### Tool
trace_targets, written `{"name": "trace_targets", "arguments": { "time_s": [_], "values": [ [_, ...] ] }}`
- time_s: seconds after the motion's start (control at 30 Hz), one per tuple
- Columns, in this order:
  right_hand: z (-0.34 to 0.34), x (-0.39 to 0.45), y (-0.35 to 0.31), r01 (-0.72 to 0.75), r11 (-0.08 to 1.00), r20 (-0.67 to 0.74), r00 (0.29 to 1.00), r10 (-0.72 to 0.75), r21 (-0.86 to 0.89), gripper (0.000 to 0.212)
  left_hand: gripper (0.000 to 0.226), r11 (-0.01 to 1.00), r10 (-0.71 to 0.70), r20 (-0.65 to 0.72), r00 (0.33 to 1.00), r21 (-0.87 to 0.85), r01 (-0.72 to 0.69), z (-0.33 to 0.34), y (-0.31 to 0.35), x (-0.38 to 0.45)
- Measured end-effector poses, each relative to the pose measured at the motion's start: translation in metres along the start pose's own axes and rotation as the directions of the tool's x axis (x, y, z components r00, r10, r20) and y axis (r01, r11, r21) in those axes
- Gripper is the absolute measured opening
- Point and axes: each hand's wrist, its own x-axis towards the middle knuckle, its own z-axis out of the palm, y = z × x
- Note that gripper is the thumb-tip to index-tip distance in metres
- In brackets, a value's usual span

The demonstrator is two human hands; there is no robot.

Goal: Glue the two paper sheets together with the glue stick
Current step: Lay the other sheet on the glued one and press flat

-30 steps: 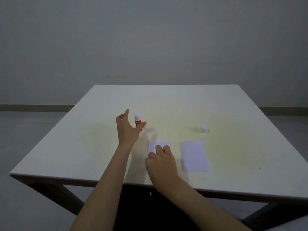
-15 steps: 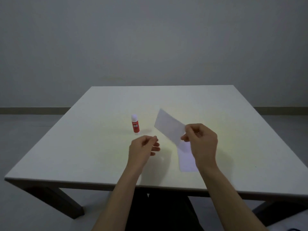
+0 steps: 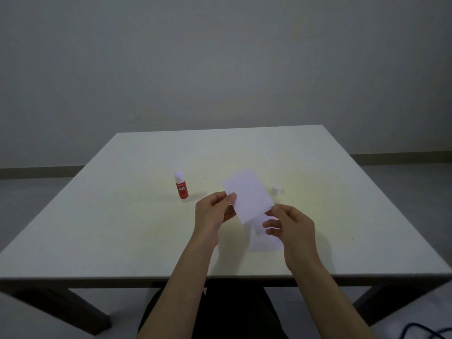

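Counts: 1 glue stick, 2 paper sheets, 1 cap, 2 hands, 1 table.

Left to right:
- Glue stick (image 3: 181,185): upright on the white table (image 3: 97,228), left of centre, red body, white glue tip exposed, uncapped. Nothing touches it; it stands apart from the hands.
- Left hand (image 3: 213,212): fingers curled in, thumb tip pressed on the lower left edge of the raised sheet, pinching it. Rest of the fingers are behind the paper, can't see how far they wrap.
- Raised sheet (image 3: 248,195): held off the table between both hands, tilted, far end pointing away and up-left.
- Flat sheet (image 3: 265,241): lies on the table below and toward the near side of the raised one, partly covered by it and by the right-hand fingers.
- Right hand (image 3: 291,225): loosely curled, thumb and forefinger at the lower right corner of the raised sheet, gripping it; other fingers spread over the flat sheet. Can't tell whether they touch it.
- Cap (image 3: 276,188): small, white, standing on the table just right of the raised sheet, beyond the right hand.
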Motion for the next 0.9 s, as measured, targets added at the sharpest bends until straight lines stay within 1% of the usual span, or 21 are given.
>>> {"name": "trace_targets", "arguments": {
  "time_s": [0.07, 0.13, 0.2, 0.3, 0.47, 0.67, 0.77, 0.9],
  "values": [
    [-0.003, 0.003, -0.007, 0.084, 0.982, 0.029, 0.996, -0.08, -0.168, 0.014, 0.005, 0.999, 0.014, 0.009, 1.0, 0.034, -0.015, 0.0, 0.003, 0.002],
    [-0.005, 0.011, -0.019, 0.127, 0.956, 0.082, 0.991, -0.108, -0.265, 0.013, 0.009, 0.998, 0.017, 0.045, 0.999, 0.059, -0.02, -0.001, 0.007, 0.004],
    [-0.007, 0.021, -0.032, 0.125, 0.948, 0.15, 0.985, -0.083, -0.293, 0.016, 0.011, 0.996, 0.011, 0.089, 0.996, 0.093, -0.019, 0.0, 0.011, 0.005],
    [-0.008, 0.032, -0.041, 0.109, 0.944, 0.208, 0.977, -0.044, -0.311, 0.014, 0.005, 0.99, 0.012, 0.124, 0.992, 0.136, -0.029, 0.004, 0.014, 0.004],
    [-0.017, 0.038, -0.034, 0.102, 0.926, 0.2, 0.979, -0.029, -0.364, 0.018, 0.012, 0.962, 0.021, 0.068, 0.997, 0.271, -0.038, 0.003, 0.005, 0.003],
    [-0.031, 0.04, -0.019, 0.063, 0.868, 0.171, 0.985, 0.026, -0.492, 0.018, 0.011, 0.911, -0.039, 0.078, 0.996, 0.413, 0.003, 0.001, -0.009, -0.002],
    [-0.035, 0.04, -0.013, 0.08, 0.824, 0.186, 0.982, 0.031, -0.561, 0.018, 0.014, 0.885, -0.04, 0.069, 0.997, 0.465, 0.003, -0.001, -0.012, -0.001],
    [-0.037, 0.041, -0.007, 0.094, 0.789, 0.184, 0.983, 0.024, -0.607, 0.019, 0.013, 0.848, -0.025, 0.063, 0.998, 0.53, -0.012, 0.0, -0.017, 0.001]
  ]
}}
